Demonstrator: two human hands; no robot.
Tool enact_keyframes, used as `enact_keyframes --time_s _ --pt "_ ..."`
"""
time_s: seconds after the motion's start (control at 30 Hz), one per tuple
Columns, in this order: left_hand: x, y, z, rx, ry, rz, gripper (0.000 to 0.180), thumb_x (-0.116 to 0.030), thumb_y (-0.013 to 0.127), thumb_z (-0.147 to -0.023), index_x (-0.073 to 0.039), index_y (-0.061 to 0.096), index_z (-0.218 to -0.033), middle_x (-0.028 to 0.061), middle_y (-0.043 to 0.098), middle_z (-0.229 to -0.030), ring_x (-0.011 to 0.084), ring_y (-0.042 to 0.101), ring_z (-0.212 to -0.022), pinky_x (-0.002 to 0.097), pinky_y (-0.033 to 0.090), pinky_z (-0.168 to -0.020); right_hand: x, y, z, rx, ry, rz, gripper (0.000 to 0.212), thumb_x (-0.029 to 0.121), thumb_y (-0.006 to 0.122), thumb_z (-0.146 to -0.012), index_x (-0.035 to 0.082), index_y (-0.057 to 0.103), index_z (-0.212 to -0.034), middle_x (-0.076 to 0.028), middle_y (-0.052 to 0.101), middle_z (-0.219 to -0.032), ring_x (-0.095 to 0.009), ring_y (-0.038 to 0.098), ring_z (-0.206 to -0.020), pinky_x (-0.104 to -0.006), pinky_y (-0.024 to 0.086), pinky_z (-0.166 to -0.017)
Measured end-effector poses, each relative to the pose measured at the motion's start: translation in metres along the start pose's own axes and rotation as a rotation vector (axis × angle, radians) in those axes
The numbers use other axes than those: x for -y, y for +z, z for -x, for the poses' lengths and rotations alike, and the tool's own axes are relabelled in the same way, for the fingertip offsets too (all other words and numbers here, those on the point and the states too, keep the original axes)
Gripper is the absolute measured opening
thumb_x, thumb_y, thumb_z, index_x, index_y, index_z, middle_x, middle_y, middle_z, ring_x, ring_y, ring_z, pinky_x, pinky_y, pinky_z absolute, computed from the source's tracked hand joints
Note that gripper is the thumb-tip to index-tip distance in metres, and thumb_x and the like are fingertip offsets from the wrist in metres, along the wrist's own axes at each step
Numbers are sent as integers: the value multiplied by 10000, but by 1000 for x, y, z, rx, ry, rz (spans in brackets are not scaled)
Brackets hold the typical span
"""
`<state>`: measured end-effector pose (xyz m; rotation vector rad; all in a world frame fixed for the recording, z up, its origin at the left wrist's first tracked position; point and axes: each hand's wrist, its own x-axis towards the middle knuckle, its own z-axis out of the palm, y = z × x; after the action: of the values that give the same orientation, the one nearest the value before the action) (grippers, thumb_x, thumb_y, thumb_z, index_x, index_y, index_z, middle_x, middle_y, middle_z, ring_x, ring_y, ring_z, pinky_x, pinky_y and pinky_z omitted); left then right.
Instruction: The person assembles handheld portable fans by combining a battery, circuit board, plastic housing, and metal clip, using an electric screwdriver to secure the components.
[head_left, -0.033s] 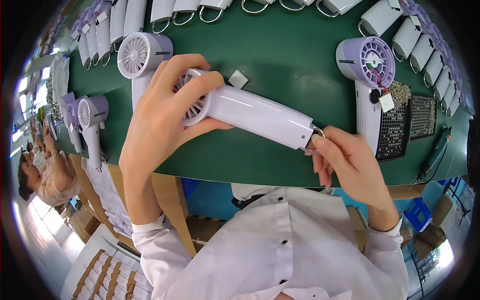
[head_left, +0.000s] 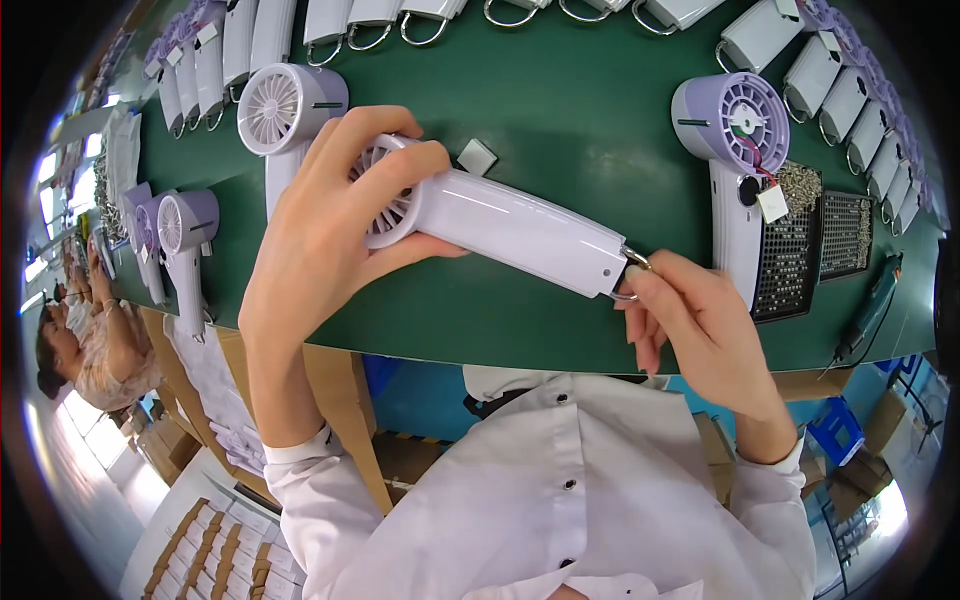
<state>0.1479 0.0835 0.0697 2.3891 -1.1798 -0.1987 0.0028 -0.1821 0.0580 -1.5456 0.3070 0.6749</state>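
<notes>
A white handheld fan (head_left: 520,228) lies tilted across the middle, over the green table. My left hand (head_left: 330,215) wraps its round head, fingers over the grille (head_left: 392,197), and hides part of it. At the handle's lower end is a metal loop (head_left: 636,258), pinched between the thumb and fingers of my right hand (head_left: 695,325); the fingertips cover part of it. Behind my left hand stands another white and lilac fan (head_left: 270,110), its handle partly hidden. A small white block (head_left: 477,157) rests on the table just beyond the held fan.
An opened fan with exposed wires (head_left: 735,130) lies at right, beside black trays of small metal parts (head_left: 790,255). A green electric screwdriver (head_left: 873,305) is near the right edge. Rows of fans (head_left: 755,35) line the far side; a few (head_left: 183,240) stand left. Another person (head_left: 95,350) sits far left.
</notes>
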Motion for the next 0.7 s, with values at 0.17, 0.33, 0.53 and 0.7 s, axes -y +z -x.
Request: enact_keyframes --time_s 0.17,0.33,0.53,0.7 --pt "0 1 -2 2 20 37 510 -226 866 -648 -67 639 -1076 109 566 -1165 321 592 -987 402 503 -847 -11 7 6 -279 -37 -353 233 192 411 -1072 19 502 -946 -44 541 -635 -97 529 -459 -249 424 -432" --pt "8 3 6 -55 23 99 546 -185 883 -631 -85 656 -1118 101 566 -1168 310 589 -997 379 492 -871 -8 20 2 -382 -68 371 226 149 547 -1019 -14 547 -864 -103 549 -564 -200 507 -414 -339 383 -434" --pt "9 13 26 -252 -79 242 947 -149 934 -571 -106 499 -1412 105 582 -1277 311 544 -1198 372 436 -1037 15 27 -3 -718 -277 763 243 153 727 -902 12 648 -1084 -75 555 -619 -182 531 -490 -326 403 -471" --pt "5 28 44 -323 -158 357 940 -141 908 -647 -78 435 -1457 119 510 -1450 315 533 -1272 366 429 -1065 41 36 -34 -429 -901 1027 456 193 824 -769 -20 609 -1110 -138 564 -1018 -292 578 -900 -373 490 -742"
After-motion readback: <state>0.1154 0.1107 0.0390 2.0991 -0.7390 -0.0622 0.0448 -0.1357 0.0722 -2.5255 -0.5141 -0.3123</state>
